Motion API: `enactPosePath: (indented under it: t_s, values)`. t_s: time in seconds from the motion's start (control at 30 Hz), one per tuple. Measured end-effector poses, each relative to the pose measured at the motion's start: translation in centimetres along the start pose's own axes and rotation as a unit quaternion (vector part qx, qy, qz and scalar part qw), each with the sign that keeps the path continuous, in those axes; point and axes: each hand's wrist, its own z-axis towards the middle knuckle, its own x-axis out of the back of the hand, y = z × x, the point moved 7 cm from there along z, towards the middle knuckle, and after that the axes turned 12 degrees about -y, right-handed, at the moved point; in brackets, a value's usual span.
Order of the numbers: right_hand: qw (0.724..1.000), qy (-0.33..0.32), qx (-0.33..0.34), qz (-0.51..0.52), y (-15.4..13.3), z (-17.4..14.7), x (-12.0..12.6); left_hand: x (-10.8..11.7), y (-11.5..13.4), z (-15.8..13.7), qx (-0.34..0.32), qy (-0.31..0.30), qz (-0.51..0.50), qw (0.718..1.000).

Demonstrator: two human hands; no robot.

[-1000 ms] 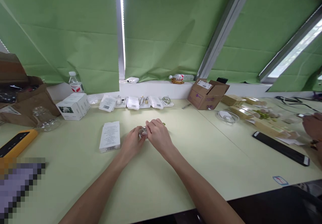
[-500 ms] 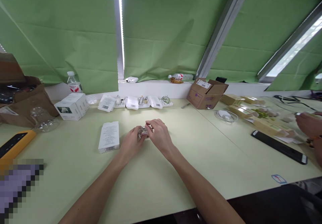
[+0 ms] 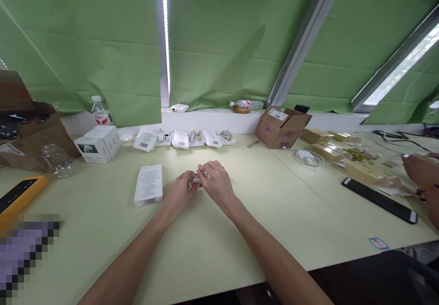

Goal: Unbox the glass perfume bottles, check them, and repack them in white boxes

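Left hand (image 3: 178, 190) curls around, right hand (image 3: 216, 182) pinches, a clear glassy bottle (image 3: 194, 178) right of the white carton (image 3: 149, 184); I'd brace it left-handed.

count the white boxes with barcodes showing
4: one near box beside the left hand; in the back row, a left box, middle box and right box. More may be hidden.

And here's the small clear, glass-like object (image 3: 193, 179), shiny and see-through, low over the pale surface (image 3: 202, 241), its left side in the left hand (image 3: 179, 191), its right under the right hand's (image 3: 216, 182) fingers (full shape hidden, tilt unreadable)!
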Motion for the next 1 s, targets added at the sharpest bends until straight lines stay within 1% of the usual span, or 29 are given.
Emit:
enactPosePath:
  t_s: [0.17,0.37,0.63,0.73,0.87,1.0]
  values:
    - [0.999,0.001,-0.003,-0.046,-0.4,0.1,-0.3,0.0,0.1,0.0,0.004,-0.01,-0.005,1.0]
    - [0.999,-0.001,-0.006,-0.049,-0.4,0.2,-0.2,0.1,0.2,-0.1,0.003,-0.003,-0.004,1.0]
    - [0.997,-0.001,0.0,-0.08,-1.3,0.4,-0.1,0.0,0.3,-0.1,-0.026,0.005,0.008,1.0]
    - [0.995,-0.009,0.0,-0.095,-1.6,0.5,-0.1,0.0,0.3,-0.1,-0.026,0.004,0.011,1.0]
    - [0.996,-0.01,-0.005,-0.094,-1.2,0.5,-0.2,0.0,0.2,-0.1,-0.026,0.002,0.009,1.0]
    - [0.997,0.001,-0.024,-0.067,-0.5,0.2,-0.1,-0.1,0.1,0.0,-0.024,-0.001,0.008,1.0]
